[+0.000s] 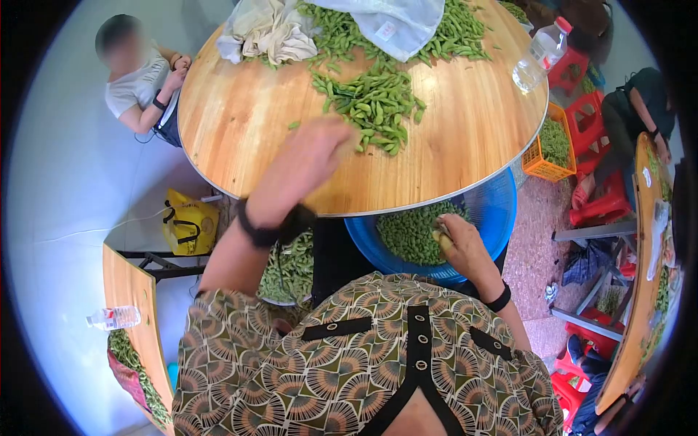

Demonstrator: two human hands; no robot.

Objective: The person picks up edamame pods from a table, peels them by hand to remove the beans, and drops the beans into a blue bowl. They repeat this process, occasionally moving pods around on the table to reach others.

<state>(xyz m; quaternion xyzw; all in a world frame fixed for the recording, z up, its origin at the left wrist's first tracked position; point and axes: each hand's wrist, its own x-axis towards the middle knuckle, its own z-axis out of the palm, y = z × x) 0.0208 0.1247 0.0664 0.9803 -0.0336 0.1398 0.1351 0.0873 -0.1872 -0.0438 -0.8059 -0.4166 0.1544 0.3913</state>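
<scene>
My left hand is over the round wooden table, at the near-left edge of a small heap of green soybean pods. Motion smears its fingers. Low on the right, my right hand is closed above a blue plastic basin, its thumb against the fingers. A pale yellow-green bit shows at those fingertips; I cannot tell what it is. Shelled green beans cover the bottom of the basin, which sits partly under the table's front edge.
More pods, a crumpled cloth and a pale bag lie across the table's far side. A water bottle stands at right. Below are an orange crate, red stools and a yellow bag. A person sits at left.
</scene>
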